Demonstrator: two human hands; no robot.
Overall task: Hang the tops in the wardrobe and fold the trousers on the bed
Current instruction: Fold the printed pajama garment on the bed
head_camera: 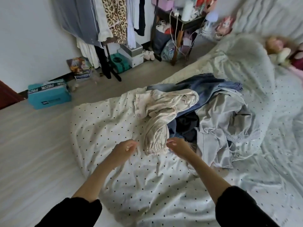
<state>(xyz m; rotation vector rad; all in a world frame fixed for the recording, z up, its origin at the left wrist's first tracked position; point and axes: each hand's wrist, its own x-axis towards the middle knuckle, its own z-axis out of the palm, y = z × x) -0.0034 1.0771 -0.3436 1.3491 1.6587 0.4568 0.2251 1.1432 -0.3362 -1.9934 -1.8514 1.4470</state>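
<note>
Clothes lie heaped on the bed [124,185], whose sheet is pale with small dark dots. Both my arms reach out over it in black sleeves pushed up the forearm. My left hand [123,149] hovers at about seven o'clock from the pile, fingers loosely curled, its grip holding nothing. My right hand [177,147] is just beside the gathered cuff of the cream garment [164,110], at that cuff's three o'clock edge; its fingers are bent inward, and I cannot tell whether the fingertips are pinching the cuff or only near it.

The cream garment sprawls across the ten o'clock side of the pile, one leg or sleeve running down toward me and ending between my two hands. Under and behind it, at twelve to one o'clock, lies blue denim [211,86], which looks like jeans. A pale grey top [224,118] is crumpled over the three o'clock side, and a dark piece shows in the middle of the heap.

Across the floor at eleven o'clock stands the clothes rail [105,27] with tops already hanging, a leopard-print garment [117,17] among them. A teal box [49,95] sits on the floor at nine o'clock. Soft toys [280,51] rest on the bed at two o'clock.
</note>
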